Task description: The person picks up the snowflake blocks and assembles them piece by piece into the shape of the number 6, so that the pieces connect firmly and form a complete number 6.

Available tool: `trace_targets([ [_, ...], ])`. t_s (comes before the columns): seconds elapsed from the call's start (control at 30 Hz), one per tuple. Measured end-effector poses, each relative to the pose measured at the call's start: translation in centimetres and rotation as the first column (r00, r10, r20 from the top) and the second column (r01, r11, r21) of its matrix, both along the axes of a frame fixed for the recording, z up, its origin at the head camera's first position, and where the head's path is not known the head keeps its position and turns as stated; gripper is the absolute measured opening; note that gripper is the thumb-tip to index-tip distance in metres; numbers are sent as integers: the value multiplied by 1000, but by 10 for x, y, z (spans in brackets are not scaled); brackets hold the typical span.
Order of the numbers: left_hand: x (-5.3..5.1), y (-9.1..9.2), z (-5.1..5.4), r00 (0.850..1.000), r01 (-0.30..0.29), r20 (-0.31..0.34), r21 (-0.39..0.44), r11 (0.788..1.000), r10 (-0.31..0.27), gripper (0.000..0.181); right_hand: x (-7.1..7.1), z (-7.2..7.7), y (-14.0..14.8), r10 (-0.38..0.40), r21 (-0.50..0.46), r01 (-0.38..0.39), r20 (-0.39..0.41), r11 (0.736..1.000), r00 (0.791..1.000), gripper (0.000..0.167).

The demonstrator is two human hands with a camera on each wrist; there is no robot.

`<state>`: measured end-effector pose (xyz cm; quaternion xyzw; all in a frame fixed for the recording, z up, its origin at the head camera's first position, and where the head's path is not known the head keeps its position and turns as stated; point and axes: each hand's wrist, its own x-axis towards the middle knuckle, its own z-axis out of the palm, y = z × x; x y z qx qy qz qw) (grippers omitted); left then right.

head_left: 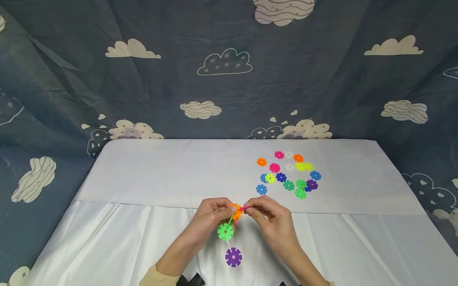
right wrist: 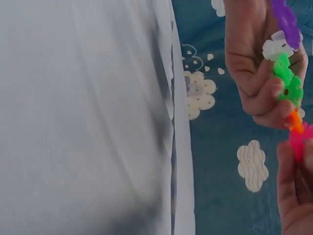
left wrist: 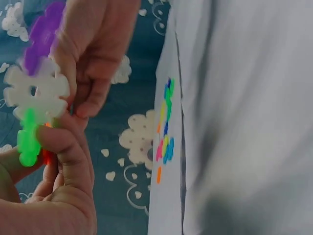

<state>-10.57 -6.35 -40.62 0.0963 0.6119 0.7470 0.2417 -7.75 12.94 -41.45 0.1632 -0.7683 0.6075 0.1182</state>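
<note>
The left hand [head_left: 210, 216] clamps its fingers on an orange notched plastic disc [head_left: 237, 215], the right hand [head_left: 274, 218] on a pink plastic disc [head_left: 244, 208] at two o'clock.

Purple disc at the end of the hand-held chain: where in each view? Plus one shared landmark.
Head: purple disc below centre, near the bottom, at the chain's lower end.
Left wrist: purple disc in the upper left corner area, reaching the top edge.
Right wrist: purple disc in the upper right, cut by the top edge.
Shared landmark: the white disc joined to it, thin and edge-on in the head view.
</note>
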Motion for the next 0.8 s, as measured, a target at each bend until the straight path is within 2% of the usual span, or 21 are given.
trace_targets([
  [0.2, -1, -2, 0, 1000, 12, 14, 30, 999, -13, 17, 2, 0, -4, 4, -5, -4, -7, 1000, 1000, 15],
  [0.3, -2, -2, -1, 1000, 5, 26, 9, 1000, -5, 18, 1, -2, -5, -3, -6, 4, 52, 1000, 999, 15],
  [0.43, -3, 0, -3, 1000, -15, 25, -50, 999, 17, 18, 1, -4, -5, -13, 73, 3, 146, 997, 989, 23],
  [0.6, -4, -2, -2, 998, -67, -6, -99, 993, 66, 16, -1, -3, -1, -38, 129, 13, 195, 992, 980, 36],
  [0.8, -7, -6, -1, 995, -102, -4, -97, 990, 102, 17, -8, -3, 13, -81, 113, 55, 238, 992, 968, 28],
])
